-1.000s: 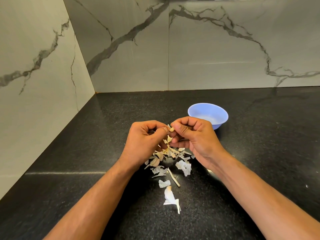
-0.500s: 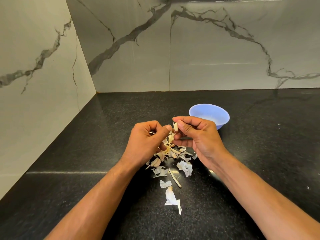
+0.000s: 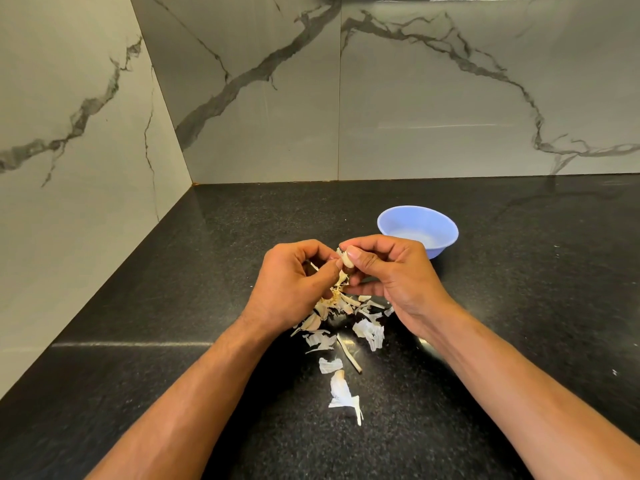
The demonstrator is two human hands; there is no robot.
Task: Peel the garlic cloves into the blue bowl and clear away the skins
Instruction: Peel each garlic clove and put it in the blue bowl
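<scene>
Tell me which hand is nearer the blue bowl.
Right. The right hand sits just in front of the blue bowl, overlapping its near rim in view; the left hand is farther off to the bowl's left.

No readable text, label, brand, number or sign anywhere in view.
</scene>
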